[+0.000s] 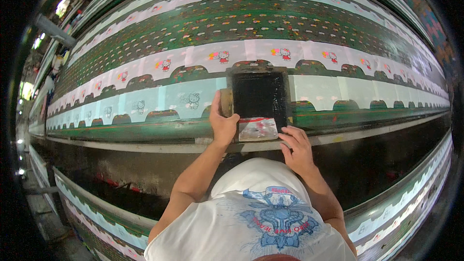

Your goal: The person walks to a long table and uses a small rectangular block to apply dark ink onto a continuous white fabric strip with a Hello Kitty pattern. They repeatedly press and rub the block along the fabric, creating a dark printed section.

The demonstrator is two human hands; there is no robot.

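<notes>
A screen printing frame (285, 87) with a dark mesh lies over a row of pale fabric pieces (169, 99) on the long green table. My left hand (224, 124) grips the frame's left side, its fingers along the outer edge and its thumb at the inner edge. A flat metal squeegee (258, 130) with a red strip along its top rests at the frame's near end. At the squeegee's right corner is my right hand (299, 151), fingers bent and apart, not closed on anything. Pieces left of the frame carry dark cartoon-cat outlines; those on the right look plain.
Beyond the frame, another row of pieces (251, 52) bears coloured cat prints. The table's pale near rail (338, 137) runs between the table and my body. Behind me stands another table with pale strips (382, 222). A grey post (55, 30) is at the far left.
</notes>
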